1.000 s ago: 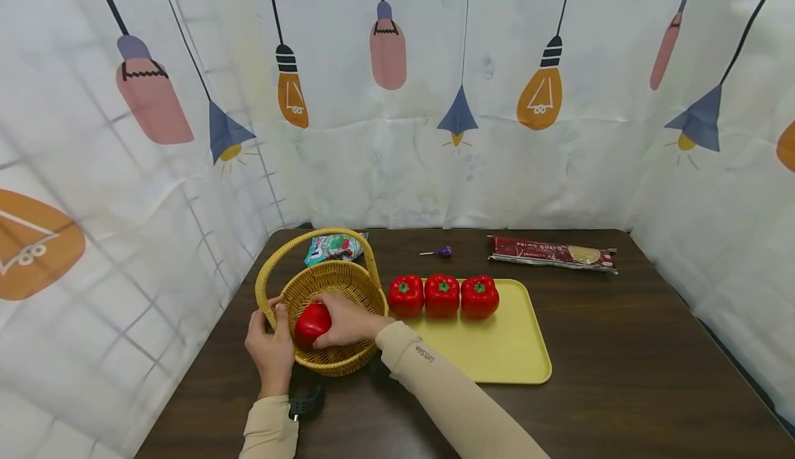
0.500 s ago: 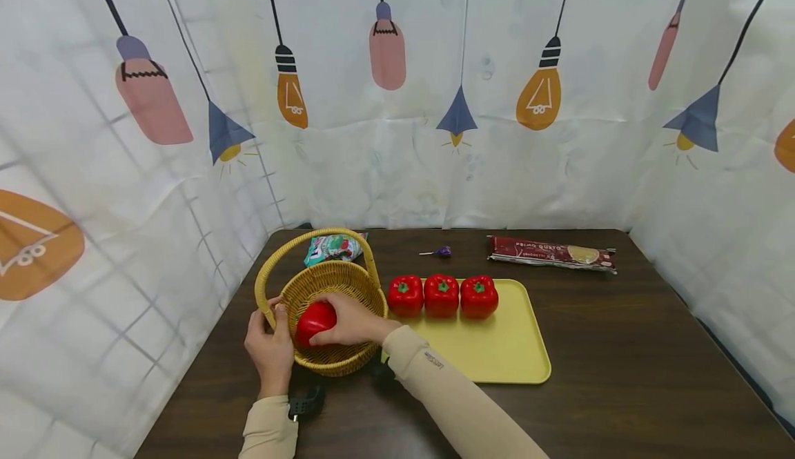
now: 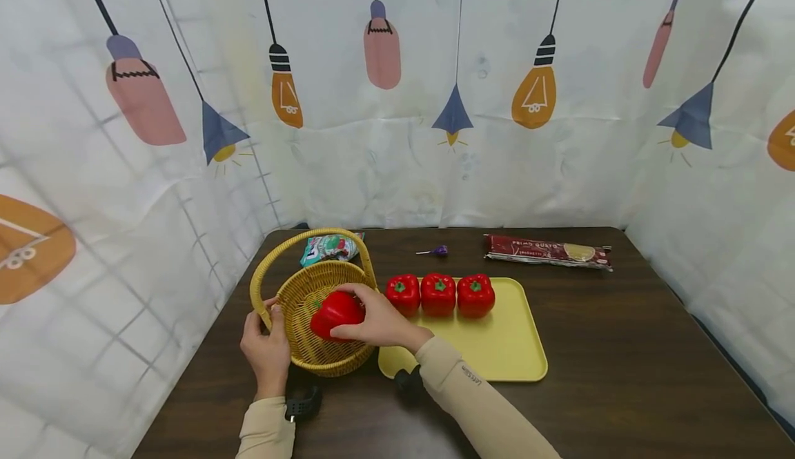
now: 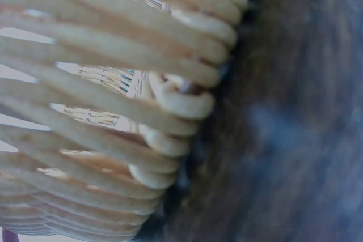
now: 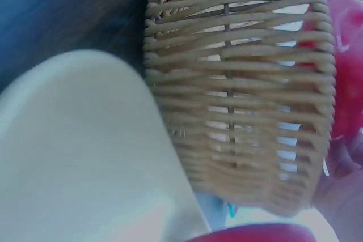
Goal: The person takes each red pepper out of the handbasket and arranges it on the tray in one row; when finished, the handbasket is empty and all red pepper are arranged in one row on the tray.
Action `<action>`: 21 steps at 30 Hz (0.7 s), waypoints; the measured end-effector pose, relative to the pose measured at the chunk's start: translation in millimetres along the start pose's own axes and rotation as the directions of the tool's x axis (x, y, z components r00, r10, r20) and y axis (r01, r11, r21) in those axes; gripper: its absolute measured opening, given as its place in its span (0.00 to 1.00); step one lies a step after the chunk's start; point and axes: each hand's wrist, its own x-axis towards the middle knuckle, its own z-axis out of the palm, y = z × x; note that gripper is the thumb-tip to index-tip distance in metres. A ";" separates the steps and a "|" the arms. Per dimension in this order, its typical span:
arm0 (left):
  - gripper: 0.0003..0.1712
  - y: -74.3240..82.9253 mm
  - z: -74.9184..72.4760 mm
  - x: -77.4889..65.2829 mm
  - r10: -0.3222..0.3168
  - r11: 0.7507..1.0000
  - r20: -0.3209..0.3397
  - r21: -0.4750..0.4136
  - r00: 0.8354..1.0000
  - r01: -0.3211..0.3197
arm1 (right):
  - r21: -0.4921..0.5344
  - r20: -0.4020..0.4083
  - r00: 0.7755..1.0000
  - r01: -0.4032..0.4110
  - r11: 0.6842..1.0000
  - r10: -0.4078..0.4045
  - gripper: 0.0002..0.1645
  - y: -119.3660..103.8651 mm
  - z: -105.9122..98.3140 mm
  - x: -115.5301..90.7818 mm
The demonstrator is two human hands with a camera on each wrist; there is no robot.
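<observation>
My right hand (image 3: pixel 380 317) grips a red bell pepper (image 3: pixel 335 315), holding it over the mouth of a yellow wicker basket (image 3: pixel 298 307). In the right wrist view the pepper (image 5: pixel 347 72) shows at the basket's rim, with part of the hand (image 5: pixel 343 196) below it. At the basket's left side, my left hand (image 3: pixel 267 352) holds the rim near the foot of the arched handle, thumb toward the inside. The left wrist view is filled by the basket's woven wall (image 4: pixel 102 100); the hand is out of sight there.
A yellow tray (image 3: pixel 515 348) right of the basket bears three red bell peppers (image 3: pixel 438 295) in a row. Behind lie a teal snack bag (image 3: pixel 329 248), a purple lollipop (image 3: pixel 439 250) and a dark red spaghetti packet (image 3: pixel 546 251). Patterned curtains stand behind the table.
The right hand has raised the pepper from deep inside the basket and moved it right, toward the tray-side rim. The left hand keeps its hold on the basket.
</observation>
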 end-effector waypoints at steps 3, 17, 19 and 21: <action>0.13 0.3 -0.3 0.4 -0.002 1.000 0.001 0.003 1.000 0.002 | 0.077 -0.015 1.000 0.005 0.997 -0.004 0.39 1.9 -10.0 -8.9; 0.13 -1.6 -1.0 -0.6 0.004 1.000 0.006 0.000 1.000 -0.004 | 0.054 -0.140 0.984 0.121 0.991 -0.112 0.42 -6.9 -60.0 -64.1; 0.12 -1.7 -1.0 -0.3 0.011 1.000 0.004 -0.002 1.000 -0.011 | 0.034 -0.149 0.980 0.136 0.990 -0.130 0.42 -5.7 -67.0 -72.1; 0.12 -1.9 -0.9 -0.1 0.013 1.000 0.003 -0.004 1.000 -0.013 | 0.015 -0.164 0.976 0.148 0.989 -0.144 0.42 -3.4 -73.9 -79.8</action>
